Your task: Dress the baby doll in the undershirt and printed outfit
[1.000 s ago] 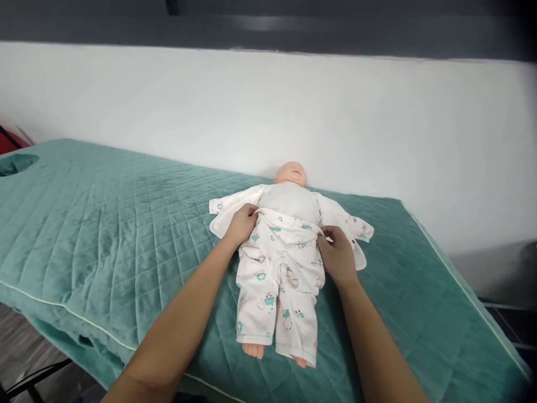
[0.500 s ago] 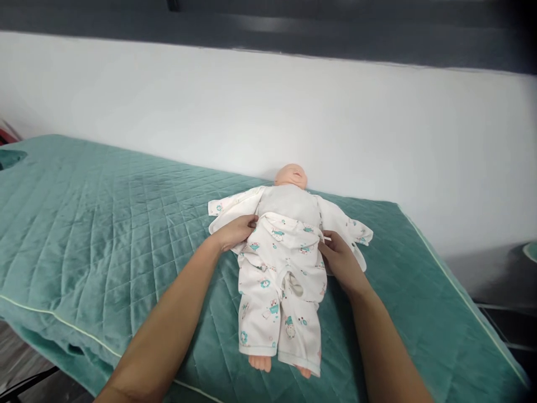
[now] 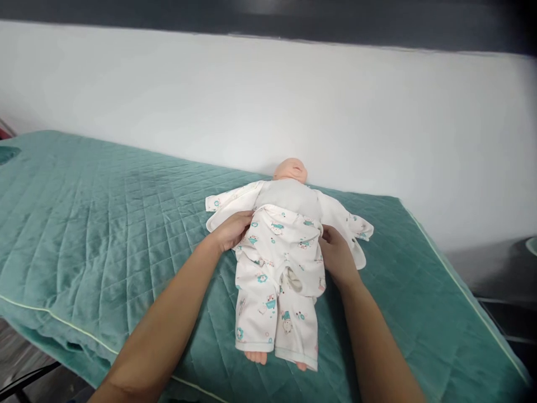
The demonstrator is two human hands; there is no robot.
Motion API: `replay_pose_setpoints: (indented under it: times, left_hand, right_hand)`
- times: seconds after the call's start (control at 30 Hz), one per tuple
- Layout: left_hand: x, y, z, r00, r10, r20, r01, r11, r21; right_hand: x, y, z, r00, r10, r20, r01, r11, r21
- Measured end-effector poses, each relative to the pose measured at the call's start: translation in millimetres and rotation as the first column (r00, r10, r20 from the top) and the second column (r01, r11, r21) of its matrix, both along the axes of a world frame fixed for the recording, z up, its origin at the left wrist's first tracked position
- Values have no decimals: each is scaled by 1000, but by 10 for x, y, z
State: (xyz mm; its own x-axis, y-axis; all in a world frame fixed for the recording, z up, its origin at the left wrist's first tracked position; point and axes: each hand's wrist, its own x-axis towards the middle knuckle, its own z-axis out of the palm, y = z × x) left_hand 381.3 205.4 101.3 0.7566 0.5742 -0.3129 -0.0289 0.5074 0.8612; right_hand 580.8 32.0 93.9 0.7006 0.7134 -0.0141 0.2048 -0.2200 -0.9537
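Observation:
A baby doll (image 3: pixel 290 169) lies on its back, its head toward the wall and its feet toward me. White printed baby trousers (image 3: pixel 289 240) cover its legs and reach up over its belly, with a gap at the crotch. Its white baby jacket (image 3: pixel 338 215) hangs open at both sides, showing the pale grey cloth torso (image 3: pixel 287 194). My left hand (image 3: pixel 235 229) is closed on the waist of the trousers at the left side. At the right side, my right hand (image 3: pixel 338 252) grips the same waist, its fingertips partly hidden behind the cloth.
Under the doll spreads a green quilted cover (image 3: pixel 104 240) with pale piping along its edge. A white wall (image 3: pixel 268 106) rises right behind the head, below a dark band (image 3: pixel 268 22). A dark metal leg (image 3: pixel 29 383) shows at the lower left.
My view has shifted slightly. Both hands stay at the sides of the trousers' waist, their fingers now tucked further round the cloth. The doll lies in the same place.

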Motion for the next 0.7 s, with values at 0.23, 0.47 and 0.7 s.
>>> replay_pose_setpoints:
  times: [0.23, 0.47, 0.7]
  left_hand:
    - [67, -43, -102, 999, 41, 0, -40, 990, 136]
    - [85, -41, -71, 994, 70, 89, -75, 996, 44]
    - [87, 21, -97, 989, 71, 130, -67, 997, -36]
  right_hand:
    - [-58, 8, 88, 984, 74, -160, -56, 991, 118]
    - [-18, 71, 55, 918, 167, -359, -45, 945, 324]
    - [14, 46, 51, 869, 209, -449, -33, 929, 368]
